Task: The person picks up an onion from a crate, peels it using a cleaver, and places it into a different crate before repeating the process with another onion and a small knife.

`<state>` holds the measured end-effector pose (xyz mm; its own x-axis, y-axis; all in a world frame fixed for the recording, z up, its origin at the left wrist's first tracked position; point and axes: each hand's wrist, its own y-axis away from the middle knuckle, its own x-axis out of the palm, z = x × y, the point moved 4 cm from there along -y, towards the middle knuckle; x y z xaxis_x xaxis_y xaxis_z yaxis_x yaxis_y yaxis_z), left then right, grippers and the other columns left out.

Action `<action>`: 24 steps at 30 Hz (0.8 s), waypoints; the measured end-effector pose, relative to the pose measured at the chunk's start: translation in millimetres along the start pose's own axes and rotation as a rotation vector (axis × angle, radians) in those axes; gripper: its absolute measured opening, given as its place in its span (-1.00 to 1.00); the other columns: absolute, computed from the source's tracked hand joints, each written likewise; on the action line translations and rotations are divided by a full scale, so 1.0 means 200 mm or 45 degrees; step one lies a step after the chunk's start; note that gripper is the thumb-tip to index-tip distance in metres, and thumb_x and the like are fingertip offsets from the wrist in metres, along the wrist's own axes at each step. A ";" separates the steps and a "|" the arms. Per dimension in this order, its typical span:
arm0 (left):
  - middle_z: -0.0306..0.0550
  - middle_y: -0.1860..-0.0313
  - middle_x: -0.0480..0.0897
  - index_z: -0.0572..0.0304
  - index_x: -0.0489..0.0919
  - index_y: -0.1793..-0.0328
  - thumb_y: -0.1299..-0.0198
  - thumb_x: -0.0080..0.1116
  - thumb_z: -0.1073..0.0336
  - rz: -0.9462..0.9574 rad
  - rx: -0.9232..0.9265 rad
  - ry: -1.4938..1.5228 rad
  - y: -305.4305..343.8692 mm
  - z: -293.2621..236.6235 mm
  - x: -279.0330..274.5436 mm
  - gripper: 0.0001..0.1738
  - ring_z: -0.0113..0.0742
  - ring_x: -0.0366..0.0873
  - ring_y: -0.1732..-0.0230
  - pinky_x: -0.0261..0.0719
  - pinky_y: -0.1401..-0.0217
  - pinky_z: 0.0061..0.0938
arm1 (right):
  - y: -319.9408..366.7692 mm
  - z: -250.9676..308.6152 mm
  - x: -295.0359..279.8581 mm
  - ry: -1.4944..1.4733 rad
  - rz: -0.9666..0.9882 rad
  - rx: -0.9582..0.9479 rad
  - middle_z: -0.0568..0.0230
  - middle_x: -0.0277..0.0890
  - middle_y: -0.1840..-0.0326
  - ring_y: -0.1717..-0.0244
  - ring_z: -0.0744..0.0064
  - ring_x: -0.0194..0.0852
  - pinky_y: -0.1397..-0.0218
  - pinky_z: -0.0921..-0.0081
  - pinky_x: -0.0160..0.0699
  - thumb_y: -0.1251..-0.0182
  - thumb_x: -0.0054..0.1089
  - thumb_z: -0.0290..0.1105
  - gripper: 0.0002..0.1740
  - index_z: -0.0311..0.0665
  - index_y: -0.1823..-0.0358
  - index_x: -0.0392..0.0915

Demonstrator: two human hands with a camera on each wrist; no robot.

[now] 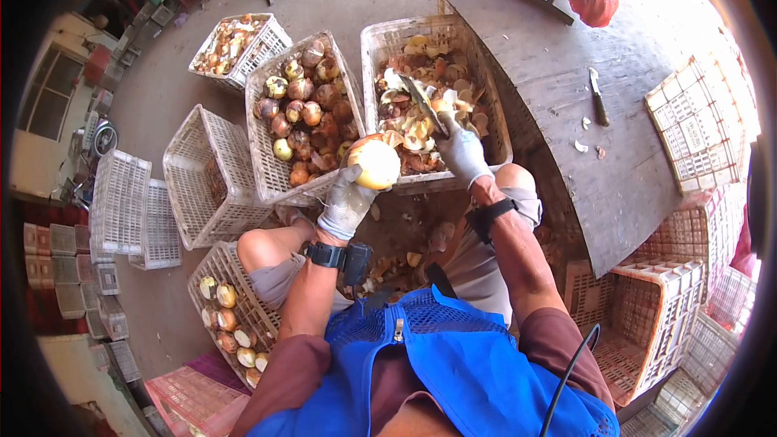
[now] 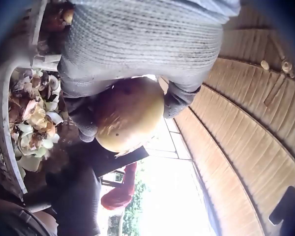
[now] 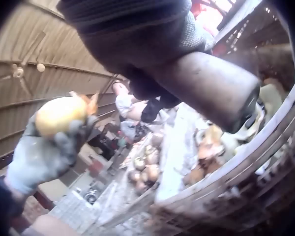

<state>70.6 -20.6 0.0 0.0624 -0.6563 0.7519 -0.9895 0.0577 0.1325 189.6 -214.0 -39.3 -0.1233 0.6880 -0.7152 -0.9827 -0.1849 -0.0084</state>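
Observation:
In the head view my gloved left hand [image 1: 348, 204] grips a large onion [image 1: 377, 165] from below. Its surface is mostly pale and bare, with a flap of brown skin at the top right edge. My gloved right hand [image 1: 464, 152] holds a knife [image 1: 422, 103] by its handle, the blade pointing up and left over the crate of peelings [image 1: 369, 85]. Knife and onion are apart. In the right wrist view the thick handle [image 3: 211, 88] sticks out of the fist. The left wrist view has the glove's fingers [image 2: 179, 101] curled round the onion.
A crate [image 1: 256, 150] of unpeeled onions stands left of the peelings. Another crate [image 1: 212, 291] by my left leg holds pale onions. On the board [image 1: 558, 85] at right lies a second knife [image 1: 598, 99]. Empty crates [image 1: 202, 178] flank me, and a person's leg shows far back.

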 end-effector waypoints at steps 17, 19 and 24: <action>-0.10 -0.33 0.38 0.23 0.16 -0.50 -0.17 0.28 0.38 -0.146 -0.044 -1.040 0.01 -0.05 -0.02 -0.21 -0.39 0.43 -0.20 0.53 -0.15 -0.49 | 0.42 0.14 0.30 -2.073 0.676 0.700 0.48 0.24 0.73 0.79 0.58 0.17 0.65 0.44 0.36 -0.29 0.11 0.21 -0.51 -0.09 0.25 0.44; -0.10 -0.34 0.38 0.13 0.14 -0.51 -0.22 0.24 0.26 -0.031 0.002 -0.624 0.04 -0.04 0.07 -0.23 -0.34 0.43 -0.22 0.52 -0.16 -0.44 | 0.38 0.17 0.17 -1.631 0.391 0.378 0.45 0.30 0.71 0.77 0.60 0.23 0.65 0.43 0.36 -0.28 0.17 0.15 -0.55 -0.11 0.29 0.47; -0.05 -0.27 0.44 0.10 0.25 -0.41 -0.33 0.03 -0.08 0.003 -0.058 0.319 0.01 0.03 0.15 -0.35 -0.14 0.36 -0.30 0.45 -0.25 -0.06 | 0.37 0.34 0.00 -0.762 -0.054 -0.384 0.03 0.65 0.26 0.29 0.23 0.68 0.18 0.36 0.60 -0.16 0.33 -0.16 -0.44 -0.31 -0.13 0.49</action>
<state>69.2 -45.9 19.0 0.0964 -0.4498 0.8879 -0.9831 0.0963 0.1555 107.0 -180.7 7.7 -0.2263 0.9534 -0.1996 -0.9174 -0.2774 -0.2852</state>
